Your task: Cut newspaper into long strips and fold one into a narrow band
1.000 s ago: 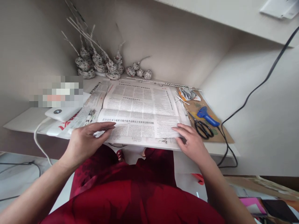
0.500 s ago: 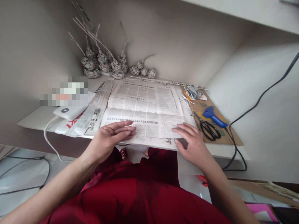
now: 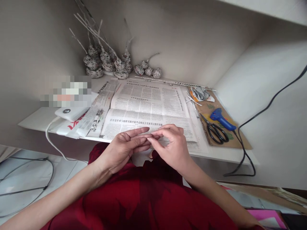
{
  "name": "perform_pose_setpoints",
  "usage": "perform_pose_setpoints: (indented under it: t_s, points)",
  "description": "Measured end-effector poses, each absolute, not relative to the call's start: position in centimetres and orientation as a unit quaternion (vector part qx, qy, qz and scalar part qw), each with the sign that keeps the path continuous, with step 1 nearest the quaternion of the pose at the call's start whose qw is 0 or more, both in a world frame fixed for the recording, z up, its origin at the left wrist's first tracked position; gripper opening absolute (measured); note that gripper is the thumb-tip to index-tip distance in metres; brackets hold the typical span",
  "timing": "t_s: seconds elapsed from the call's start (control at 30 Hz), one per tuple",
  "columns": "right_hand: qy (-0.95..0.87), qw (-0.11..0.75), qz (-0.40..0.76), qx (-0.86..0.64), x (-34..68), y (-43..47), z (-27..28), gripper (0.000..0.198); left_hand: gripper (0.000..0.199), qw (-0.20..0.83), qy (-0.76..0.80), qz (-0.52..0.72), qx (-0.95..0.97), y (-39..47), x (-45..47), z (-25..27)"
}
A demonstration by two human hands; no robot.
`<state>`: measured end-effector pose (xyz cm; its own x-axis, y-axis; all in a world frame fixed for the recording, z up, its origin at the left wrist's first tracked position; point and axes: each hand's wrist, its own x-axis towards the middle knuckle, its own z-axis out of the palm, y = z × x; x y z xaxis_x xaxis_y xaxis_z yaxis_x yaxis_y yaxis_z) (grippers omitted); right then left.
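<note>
My left hand (image 3: 123, 147) and my right hand (image 3: 173, 145) meet over the near edge of a spread newspaper (image 3: 146, 102). The left thumb presses toward its fairly straight fingers. With thumb and forefinger pinched, my right hand touches the left fingertips. Anything between these fingers is too small or hidden to name. The newspaper lies flat on a white shelf-like table (image 3: 38, 119), printed with columns of text. To its right are black-handled scissors (image 3: 217, 133) and a blue glue gun (image 3: 223, 119), both on a brown cardboard sheet (image 3: 236, 140).
Several woven paper gourds (image 3: 120, 68) stand at the back left, with small woven balls (image 3: 149, 71) beside them. Thin paper rods (image 3: 172, 82) lie along the rear. A white device (image 3: 69, 111) with a cable sits left. A black cord (image 3: 261, 111) runs down at right.
My right hand has left the newspaper's right front part and moved left to meet my left hand. The left hand has shifted slightly right. Both hands' fingers now touch.
</note>
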<state>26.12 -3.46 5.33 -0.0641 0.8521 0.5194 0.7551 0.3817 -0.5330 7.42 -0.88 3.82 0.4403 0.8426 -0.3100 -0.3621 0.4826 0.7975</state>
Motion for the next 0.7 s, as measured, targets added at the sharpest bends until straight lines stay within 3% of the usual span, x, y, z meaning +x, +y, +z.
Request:
perform_pose_setpoints:
  t_s: [0.13,0.27,0.33,0.43,0.57,0.7]
  points:
    - [-0.714,0.43,0.138,-0.535,26.1,-3.3,4.9,0.009,0.041,0.786,0.363,0.382,0.323,-1.1,7.7,3.9]
    - [-0.724,0.433,0.113,-0.525,27.9,-3.5,4.9,0.015,0.048,0.737,0.386,0.392,0.392,-1.4,8.0,3.7]
    - [-0.738,0.422,0.07,-0.523,30.0,-3.9,5.0,0.016,0.043,0.65,0.418,0.407,0.487,-1.5,7.8,3.3]
    - [-0.778,0.349,0.005,-0.522,34.1,-4.8,4.9,0.019,0.025,0.423,0.454,0.426,0.658,-1.5,7.6,2.5]
    - [-0.816,0.202,-0.05,-0.539,38.6,-5.5,4.1,0.051,0.025,0.138,0.378,0.396,0.825,-1.5,8.5,1.8]
    - [-0.816,0.19,-0.069,-0.542,39.7,-4.9,3.2,0.052,0.038,0.062,0.366,0.329,0.869,-1.2,11.1,1.6]
